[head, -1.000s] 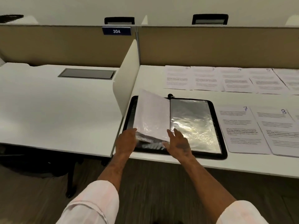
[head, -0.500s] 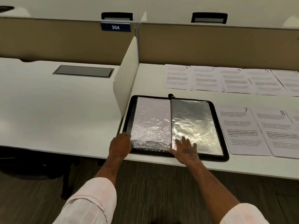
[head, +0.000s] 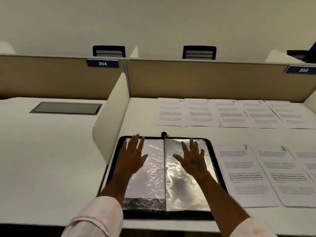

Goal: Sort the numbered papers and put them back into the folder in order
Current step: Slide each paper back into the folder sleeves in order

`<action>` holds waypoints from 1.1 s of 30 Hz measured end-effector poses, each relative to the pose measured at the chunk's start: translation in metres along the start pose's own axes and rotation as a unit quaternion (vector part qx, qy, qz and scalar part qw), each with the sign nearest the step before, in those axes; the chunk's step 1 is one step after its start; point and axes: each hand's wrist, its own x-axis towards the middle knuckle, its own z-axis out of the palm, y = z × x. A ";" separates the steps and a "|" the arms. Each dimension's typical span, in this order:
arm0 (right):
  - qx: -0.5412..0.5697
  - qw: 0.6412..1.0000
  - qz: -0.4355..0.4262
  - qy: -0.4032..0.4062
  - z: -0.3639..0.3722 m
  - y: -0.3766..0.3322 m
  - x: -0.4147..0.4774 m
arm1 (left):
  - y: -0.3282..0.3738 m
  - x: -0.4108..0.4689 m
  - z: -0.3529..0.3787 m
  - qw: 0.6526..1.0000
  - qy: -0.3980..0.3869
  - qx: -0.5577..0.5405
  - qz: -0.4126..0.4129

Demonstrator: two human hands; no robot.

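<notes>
On the desk point(head: 140, 120), close beside the white divider point(head: 111, 108), the head view shows the black folder point(head: 171, 217) lying open on two clear plastic pockets. The left hand point(head: 132, 158) is spread over the left pocket point(head: 150, 182) and the right hand point(head: 193, 159) over the right pocket point(head: 186, 194), both with fingers straight and splayed, grasping nothing. Whether the palms press the plastic or hover just above it cannot be told. This looks like smoothing, so that the crinkled leaves lie flat at the spine and the next pocket can be filled. A white sheet already sits inside the left pocket, stopping short of its near end; its number is unreadable. The remaining papers wait in counting order so each can be taken in turn: sheet 2 point(head: 171, 112), sheet 3 point(head: 200, 113), sheet 4 point(head: 230, 113) and sheet 5 point(head: 261, 113) in the far row, with sheet 7 point(head: 242, 177) and sheet 8 point(head: 287, 177) just beside the folder on its right. A second ago a leaf stood half-turned, with the left hand on its near corner. Half a second ago it lay flat and both hands were at the folder's near edge. Now they have moved up to the far half of the pages, and the camera has tipped upward.
</notes>
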 end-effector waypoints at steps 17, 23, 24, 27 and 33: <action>0.020 0.999 0.017 -0.022 -0.006 0.062 0.219 | 0.022 0.237 0.042 0.999 -0.031 -0.001 -0.005; 0.031 0.999 0.017 -0.022 -0.013 0.059 0.282 | 0.020 0.303 0.073 0.999 -0.053 -0.004 0.000; 0.036 0.999 0.014 -0.031 -0.010 0.060 0.293 | 0.019 0.314 0.081 0.998 -0.064 -0.003 -0.001; 0.076 0.996 0.036 -0.033 -0.001 0.061 0.328 | 0.020 0.345 0.101 0.996 -0.089 -0.004 -0.023; 0.180 0.974 0.140 0.006 0.014 0.053 0.379 | 0.033 0.386 0.123 0.979 -0.045 -0.016 -0.199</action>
